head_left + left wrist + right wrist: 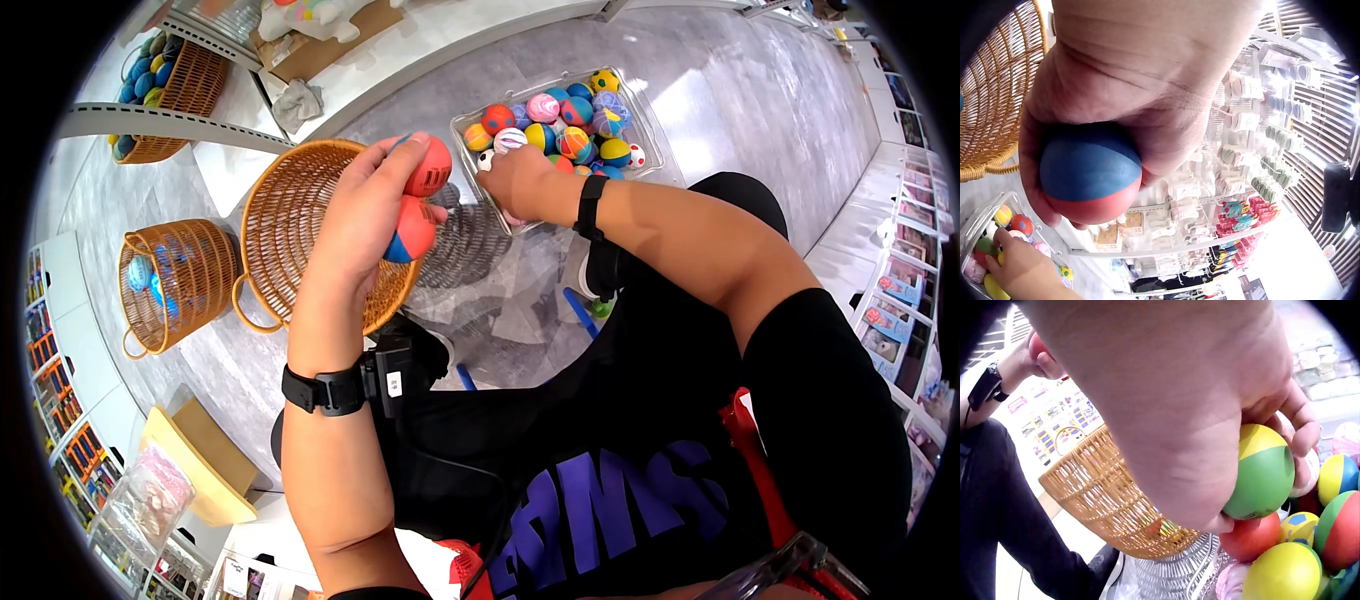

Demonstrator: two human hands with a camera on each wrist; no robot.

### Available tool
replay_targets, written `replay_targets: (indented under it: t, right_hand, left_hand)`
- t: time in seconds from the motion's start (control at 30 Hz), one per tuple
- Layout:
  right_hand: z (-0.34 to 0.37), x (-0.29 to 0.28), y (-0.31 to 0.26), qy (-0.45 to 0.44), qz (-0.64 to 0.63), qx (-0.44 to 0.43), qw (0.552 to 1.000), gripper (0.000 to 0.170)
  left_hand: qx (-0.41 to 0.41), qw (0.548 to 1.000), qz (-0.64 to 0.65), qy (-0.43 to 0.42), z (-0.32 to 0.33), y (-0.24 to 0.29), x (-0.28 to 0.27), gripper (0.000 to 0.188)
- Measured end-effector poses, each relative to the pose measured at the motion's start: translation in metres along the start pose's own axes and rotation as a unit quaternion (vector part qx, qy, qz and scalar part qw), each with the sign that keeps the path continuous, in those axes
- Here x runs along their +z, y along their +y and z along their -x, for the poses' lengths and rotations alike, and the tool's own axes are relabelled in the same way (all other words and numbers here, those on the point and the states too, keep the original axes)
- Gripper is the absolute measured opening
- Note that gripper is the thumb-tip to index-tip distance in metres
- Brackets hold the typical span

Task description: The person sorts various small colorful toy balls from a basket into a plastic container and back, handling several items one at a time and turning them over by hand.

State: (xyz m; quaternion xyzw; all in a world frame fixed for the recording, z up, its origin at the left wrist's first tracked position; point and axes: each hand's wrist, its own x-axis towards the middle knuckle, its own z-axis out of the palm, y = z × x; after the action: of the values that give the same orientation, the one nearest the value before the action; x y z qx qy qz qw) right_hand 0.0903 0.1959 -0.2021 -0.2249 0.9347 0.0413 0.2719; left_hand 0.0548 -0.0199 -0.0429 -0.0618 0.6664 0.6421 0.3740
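My left hand [352, 222] is raised beside the large wicker basket [262, 225] and grips two small rubber balls. One is a red ball [430, 168] near the thumb; below it is a red and blue ball [1092, 172], cupped by the curled fingers. My right hand [525, 182] reaches down into the near left corner of a clear plastic bin [648, 120] heaped with multicoloured balls. In the right wrist view, its fingers and thumb curl round a green and yellow ball [1263, 478]. Beneath that lie a red ball [1252, 537] and a yellow ball [1284, 575].
A smaller wicker basket [180, 285] with blue balls stands at the left. More baskets of balls [190, 80] sit on the shelving at the upper left. Goods shelves [905, 270] line the right side. My legs and shoes flank the grey floor [500, 330] in front.
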Motion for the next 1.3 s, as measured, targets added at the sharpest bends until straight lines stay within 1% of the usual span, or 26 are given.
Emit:
replay_targets:
  t: [0.03, 0.07, 0.13, 0.17, 0.23, 0.37, 0.43, 0.47, 0.53, 0.67, 0.73, 0.77, 0.83, 0.87, 0.93, 0.97, 1.03, 1.07, 1.13, 1.17, 1.2, 1.27, 1.3]
  right_hand:
    - [-0.001, 0.003, -0.001, 0.013, 0.033, -0.013, 0.999, 0.027]
    - [-0.003, 0.008, -0.003, 0.012, 0.033, -0.013, 0.999, 0.027]
    - [-0.007, 0.017, -0.007, 0.019, 0.069, 0.011, 0.997, 0.027]
    - [-0.008, 0.022, -0.008, 0.019, 0.069, 0.011, 0.997, 0.027]
    - [-0.012, 0.032, -0.007, 0.031, 0.038, 0.056, 0.997, 0.027]
    - [-0.007, 0.027, -0.001, 0.041, 0.038, 0.061, 0.997, 0.030]
    - [-0.010, 0.028, 0.004, 0.020, 0.029, 0.042, 0.998, 0.030]
    - [-0.008, 0.018, 0.005, 0.020, 0.029, 0.042, 0.999, 0.030]
    - [-0.001, -0.013, 0.007, -0.096, -0.056, 0.055, 0.992, 0.029]
    - [-0.002, -0.018, 0.016, -0.097, -0.073, 0.064, 0.991, 0.034]
    - [0.003, -0.013, 0.015, -0.048, -0.090, 0.056, 0.993, 0.037]
    - [0.004, -0.012, 0.016, -0.049, -0.091, 0.057, 0.993, 0.037]
    - [0.006, -0.010, 0.018, -0.046, -0.086, 0.034, 0.995, 0.050]
    - [0.009, -0.011, 0.018, -0.047, -0.086, 0.035, 0.995, 0.050]
    - [0.018, -0.011, 0.017, -0.014, -0.091, 0.032, 0.995, 0.039]
    - [0.019, -0.008, 0.020, -0.015, -0.092, 0.033, 0.995, 0.039]
    - [0.017, 0.000, 0.028, 0.017, -0.079, -0.015, 0.997, 0.040]
    - [0.019, -0.006, 0.031, 0.017, -0.080, -0.014, 0.997, 0.040]
    - [0.022, -0.029, 0.040, 0.017, -0.210, 0.005, 0.978, 0.049]
    - [0.021, -0.034, 0.046, 0.015, -0.233, 0.002, 0.972, 0.053]
    - [0.022, -0.039, 0.051, 0.019, -0.230, 0.001, 0.973, 0.053]
    - [0.029, -0.047, 0.061, 0.025, -0.326, 0.015, 0.945, 0.058]
    - [0.031, -0.051, 0.065, -0.013, -0.357, 0.016, 0.934, 0.061]
  left_hand:
    - [0.001, 1.000, -0.002, -0.002, 0.000, 0.000, 0.000, 0.049]
    - [0.001, 1.000, -0.001, -0.002, -0.001, -0.001, 0.000, 0.049]
    - [0.005, 1.000, -0.005, -0.008, -0.002, -0.001, 0.001, 0.048]
    - [0.005, 1.000, -0.005, -0.008, -0.003, -0.002, 0.001, 0.048]
    - [0.001, 1.000, -0.002, -0.009, -0.004, -0.004, 0.001, 0.047]
    - [0.003, 1.000, -0.001, -0.010, -0.003, -0.005, -0.001, 0.047]
    - [0.004, 1.000, -0.003, -0.010, -0.002, -0.004, -0.002, 0.047]
    - [0.004, 1.000, -0.002, -0.009, -0.002, -0.003, -0.001, 0.047]
    - [0.007, 1.000, -0.005, -0.003, 0.000, -0.002, -0.001, 0.047]
    - [0.007, 1.000, -0.007, -0.009, -0.003, -0.003, -0.001, 0.048]
    - [0.002, 1.000, -0.004, -0.011, -0.004, -0.003, 0.000, 0.049]
    - [0.002, 1.000, -0.005, -0.012, -0.005, -0.003, 0.000, 0.049]
    - [0.000, 1.000, -0.015, -0.011, -0.005, -0.002, 0.001, 0.049]
    - [0.000, 1.000, -0.015, -0.012, -0.006, -0.002, 0.001, 0.049]
    - [-0.004, 1.000, -0.017, -0.008, -0.008, -0.002, 0.003, 0.049]
    - [-0.005, 1.000, -0.017, -0.009, -0.009, -0.002, 0.005, 0.049]
    - [-0.009, 1.000, -0.015, -0.011, -0.012, -0.002, 0.007, 0.049]
    - [-0.010, 1.000, -0.016, -0.012, -0.012, -0.002, 0.008, 0.049]
    - [-0.005, 1.000, -0.018, -0.016, -0.014, -0.002, 0.009, 0.049]
    - [-0.003, 1.000, -0.018, -0.016, -0.014, -0.002, 0.010, 0.049]
    - [-0.008, 1.000, -0.022, -0.016, -0.014, -0.002, 0.010, 0.048]
    - [-0.009, 1.000, -0.025, -0.017, -0.018, -0.003, 0.010, 0.048]
    - [-0.013, 1.000, -0.021, -0.017, -0.019, -0.004, 0.010, 0.048]
